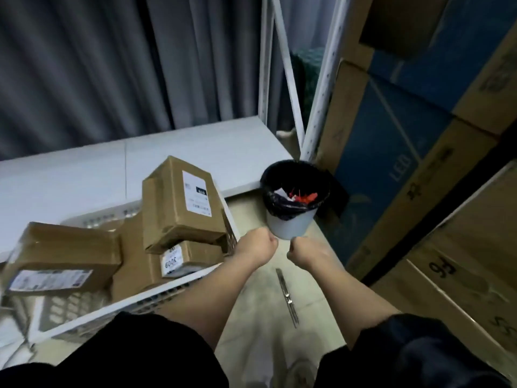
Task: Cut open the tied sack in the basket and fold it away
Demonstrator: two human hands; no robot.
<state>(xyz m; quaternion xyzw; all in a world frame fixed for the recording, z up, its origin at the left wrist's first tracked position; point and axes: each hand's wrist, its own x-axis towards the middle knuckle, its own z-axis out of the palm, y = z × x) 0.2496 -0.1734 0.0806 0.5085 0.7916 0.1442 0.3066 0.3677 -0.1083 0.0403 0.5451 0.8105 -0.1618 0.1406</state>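
A pale tiled floor (251,278) carries most of what is in view. On it, by the foot of a white metal shelving frame (321,88), stands a small white waste bin (291,224) lined with a black bag; red scraps and a bit of white paper lie inside. Nearer the person, a slim metal tool (288,296), perhaps scissors or a cutter, lies flat on the floor between the forearms.

To the left sits a white slotted plastic basket (156,296), its near rim running diagonally across the lower left. It holds brown cardboard parcels (179,203) with white shipping labels, one tipped up against the far right corner. No tied sack can be made out in the basket from here. Behind the basket runs a low grey-white counter (195,147), backed by grey curtains (98,60).

The right side of the room is stacked with large cartons (419,152), brown and blue, one marked LED, others bearing handwritten numbers.

Both bare forearms reach forward from black sleeves. The left hand (256,246) and right hand (303,253) are curled into fists just apart from each other, right in front of the bin's base. Whether they pinch something thin between them I cannot tell; nothing shows in either.
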